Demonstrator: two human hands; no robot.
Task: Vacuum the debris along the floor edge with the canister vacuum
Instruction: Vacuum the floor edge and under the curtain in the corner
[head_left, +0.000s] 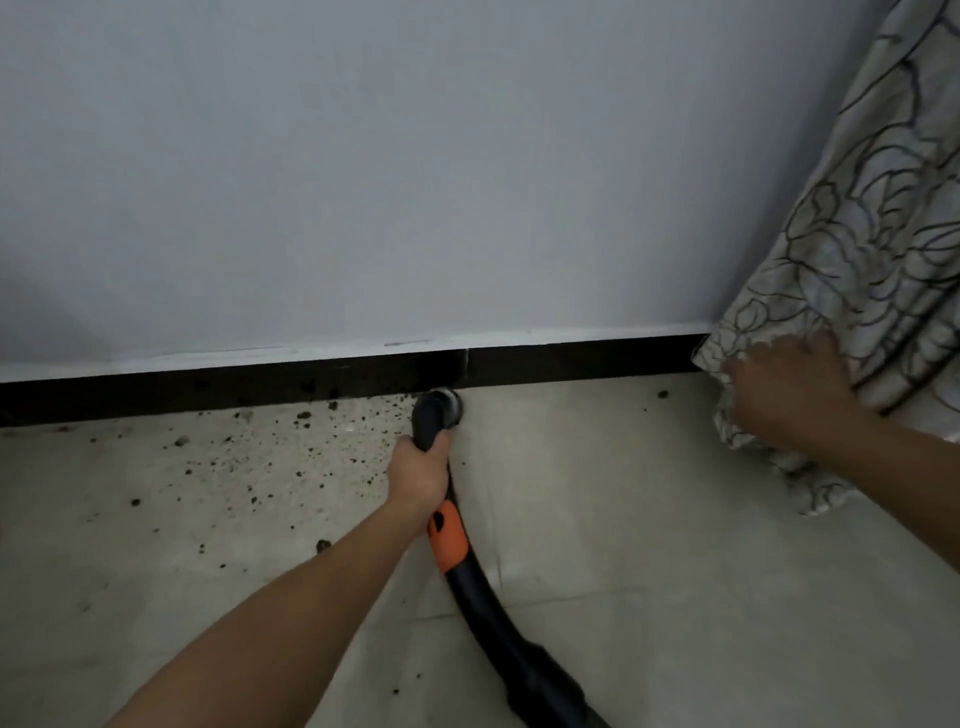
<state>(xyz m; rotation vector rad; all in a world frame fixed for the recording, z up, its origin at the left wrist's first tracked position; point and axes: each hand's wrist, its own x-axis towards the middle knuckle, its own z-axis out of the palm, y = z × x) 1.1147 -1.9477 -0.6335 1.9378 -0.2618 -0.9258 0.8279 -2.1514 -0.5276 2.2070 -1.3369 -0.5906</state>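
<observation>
Head view: left hand (418, 467) grips the hose (480, 608), nozzle (441, 408) against the skirting (571, 359) beside debris (311, 447); right hand (789, 387) (blurred, fingers spread) presses the curtain (857, 208) aside, probably baring the edge.

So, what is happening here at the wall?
A person is vacuuming along the dark baseboard. The left hand grips the black vacuum hose, with its nozzle down on the floor at the baseboard. The right hand pushes the patterned curtain aside. Dark debris lies scattered left of the nozzle; the floor to its right looks mostly clean.
</observation>
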